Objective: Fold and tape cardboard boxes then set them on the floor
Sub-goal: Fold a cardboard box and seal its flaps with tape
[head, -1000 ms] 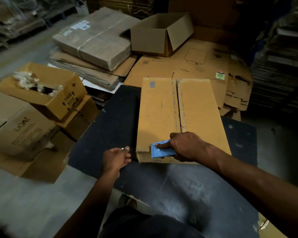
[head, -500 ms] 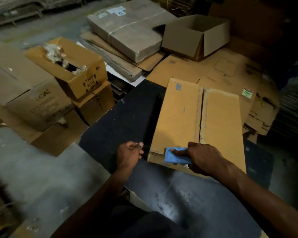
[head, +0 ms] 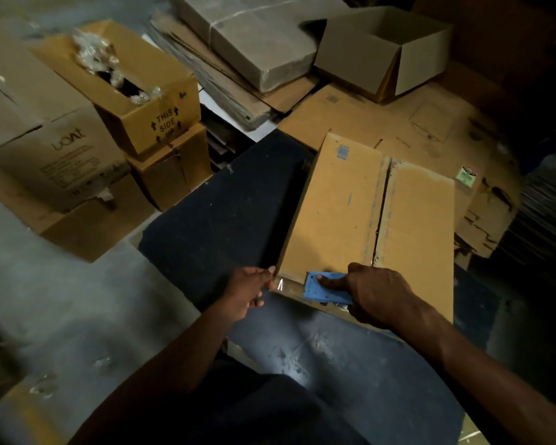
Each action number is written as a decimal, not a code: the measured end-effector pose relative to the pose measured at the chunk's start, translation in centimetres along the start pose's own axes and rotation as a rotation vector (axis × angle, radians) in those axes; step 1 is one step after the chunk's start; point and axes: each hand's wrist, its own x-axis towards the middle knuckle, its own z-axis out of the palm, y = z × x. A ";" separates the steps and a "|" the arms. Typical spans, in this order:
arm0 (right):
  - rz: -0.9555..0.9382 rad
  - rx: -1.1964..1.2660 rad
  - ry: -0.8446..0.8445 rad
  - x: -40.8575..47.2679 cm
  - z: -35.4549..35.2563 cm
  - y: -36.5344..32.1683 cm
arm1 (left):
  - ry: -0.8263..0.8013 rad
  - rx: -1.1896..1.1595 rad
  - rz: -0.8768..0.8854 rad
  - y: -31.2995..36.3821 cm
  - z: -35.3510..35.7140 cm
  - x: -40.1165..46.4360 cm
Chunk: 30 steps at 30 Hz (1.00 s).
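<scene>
A dark counter (head: 225, 213) fills the middle of the view, with grey floor (head: 61, 309) to its left; on that floor stand stacked cartons, one marked THIS SIDE (head: 135, 101) with crumpled plastic inside; beyond the counter lie flattened cardboard sheets (head: 382, 120) and an open empty box (head: 385, 49); the folded box (head: 366, 216) lies on the counter, flaps closed with the seam running away from the person; the right hand (head: 379, 293) grips a blue tape dispenser (head: 321, 289) at the box's near edge, index finger laid along it; the left hand (head: 249, 289) has its fingers pinching clear tape (head: 280, 285) at the box's near left corner.
</scene>
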 end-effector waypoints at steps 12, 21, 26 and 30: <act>-0.001 -0.017 0.001 0.3 0.2 0.0 | -0.077 -0.104 -0.228 0.1 0.1 0.5; -0.013 -0.051 0.001 0.2 -0.2 -0.2 | 0.004 0.296 -0.314 -3.1 -2.6 2.7; -0.012 -0.031 0.017 0.1 0.0 -0.2 | 0.241 0.234 0.266 -2.4 -2.2 2.1; -0.002 -0.032 0.010 0.0 -0.2 -0.3 | -0.118 0.300 0.504 -2.1 0.2 -2.3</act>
